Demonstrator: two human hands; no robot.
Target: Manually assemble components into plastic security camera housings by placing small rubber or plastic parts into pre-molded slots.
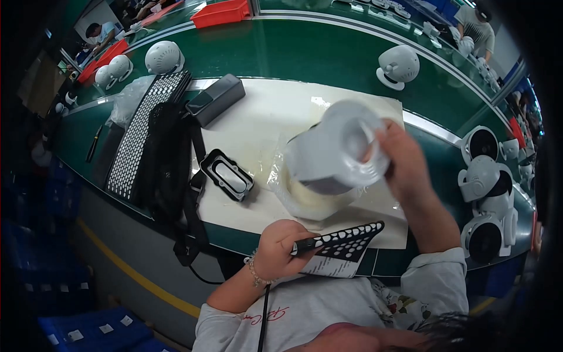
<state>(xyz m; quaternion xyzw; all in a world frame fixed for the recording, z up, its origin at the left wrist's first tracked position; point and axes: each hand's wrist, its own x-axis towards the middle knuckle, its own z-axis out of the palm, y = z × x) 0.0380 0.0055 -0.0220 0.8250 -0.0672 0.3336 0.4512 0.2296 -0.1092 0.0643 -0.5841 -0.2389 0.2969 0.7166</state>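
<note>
My right hand [404,155] grips the rim of a light-grey round housing [331,149], tilted and smeared by motion. It is held over the white mat, just above a clear plastic wrapping [316,202] with something cream-coloured in it. My left hand [281,249], a beaded bracelet at its wrist, is closed around the black end of a flat black thing with white dots [349,239] at the table's near edge. Beneath that lies a printed white sheet [334,267]; I cannot tell whether the left hand holds it too.
Left on the mat [264,105] are a dark grey box [217,100] and a black-framed oval case [227,176], beside a black strapped bag [167,158]. White fan-like devices [484,188] crowd the right edge; another [399,64] stands behind. A red tray [220,14] sits far back.
</note>
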